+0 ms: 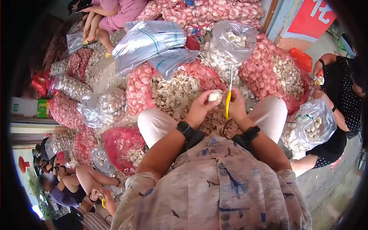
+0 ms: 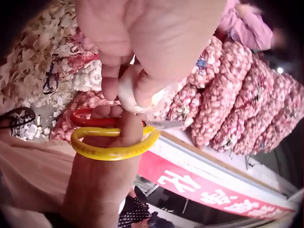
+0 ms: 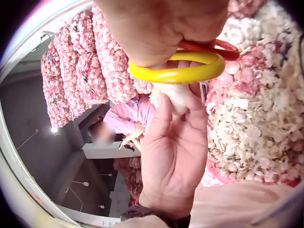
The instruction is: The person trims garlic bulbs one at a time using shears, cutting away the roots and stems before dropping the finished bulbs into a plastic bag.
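A whitish garlic bulb (image 1: 216,96) is pinched between the thumb and fingers of my left hand (image 1: 201,108), above my lap. Beside it my right hand (image 1: 238,104) grips scissors (image 1: 228,105) with one yellow and one red handle loop. In the head view their blades point away from me. The left wrist view shows the bulb (image 2: 127,92) under my left thumb, with the scissors' yellow loop (image 2: 114,153) around the right hand's fingers. In the right wrist view that loop (image 3: 180,75) partly covers the bulb (image 3: 176,97), and my left palm (image 3: 171,164) faces up.
A red net sack (image 1: 140,92) heaped with garlic skins lies before my knees. A clear bag of trimmed bulbs (image 1: 230,42) stands beyond it, and another bag (image 1: 312,126) sits at right. Plastic sheets (image 1: 153,44) cover sacks ahead. Other people sit around, some holding scissors.
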The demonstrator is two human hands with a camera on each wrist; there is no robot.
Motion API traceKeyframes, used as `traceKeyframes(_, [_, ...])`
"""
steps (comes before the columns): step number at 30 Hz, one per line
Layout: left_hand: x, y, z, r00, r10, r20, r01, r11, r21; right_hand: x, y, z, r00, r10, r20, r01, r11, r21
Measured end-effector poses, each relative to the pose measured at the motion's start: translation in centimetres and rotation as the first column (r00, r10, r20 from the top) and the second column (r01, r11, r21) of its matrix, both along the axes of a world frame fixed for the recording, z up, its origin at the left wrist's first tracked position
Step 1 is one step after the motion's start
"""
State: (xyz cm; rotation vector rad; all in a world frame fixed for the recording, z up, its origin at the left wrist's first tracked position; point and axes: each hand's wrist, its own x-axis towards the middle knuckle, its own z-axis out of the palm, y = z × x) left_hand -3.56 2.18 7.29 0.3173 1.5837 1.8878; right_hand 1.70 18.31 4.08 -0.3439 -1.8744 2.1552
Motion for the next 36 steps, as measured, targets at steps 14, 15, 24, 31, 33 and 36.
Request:
traceKeyframes(14, [0.4, -0.7, 0.6, 0.994, -0.096, -0.050, 0.085, 0.976, -0.201, 0.1, 0.6, 0.1, 1.000, -0.003, 0.031, -0.013, 0.859, 0.512])
traceKeyframes(15, [0.4, -0.8, 0.4, 0.993, -0.110, -0.051, 0.101, 0.981, -0.168, -0.2, 0.6, -0.5, 0.998, 0.012, 0.058, -0.032, 0.933, 0.359])
traceKeyframes(24, [0.3, -1.3, 0.7, 0.955, -0.030, 0.296, -0.066, 0.949, 0.310, -0.5, 2.3, -4.3, 0.963, -0.092, 0.251, 0.121, 0.987, -0.102])
traceKeyframes(31, [0.4, -0.8, -0.6, 0.985, 0.120, 0.125, -0.138, 0.980, 0.141, 0.2, -0.3, 0.6, 0.996, 0.065, 0.064, -0.063, 0.997, -0.039])
traceKeyframes(33, [0.4, -0.5, -0.6, 0.991, 0.123, 0.056, -0.127, 0.989, 0.070, 0.1, -0.2, -0.1, 0.996, 0.073, 0.042, -0.077, 0.991, 0.105])
traceKeyframes(36, [0.5, -0.3, -0.6, 0.992, 0.117, -0.056, -0.117, 0.993, -0.003, 0.0, 0.0, -0.8, 0.998, 0.058, 0.008, -0.058, 0.989, 0.133])
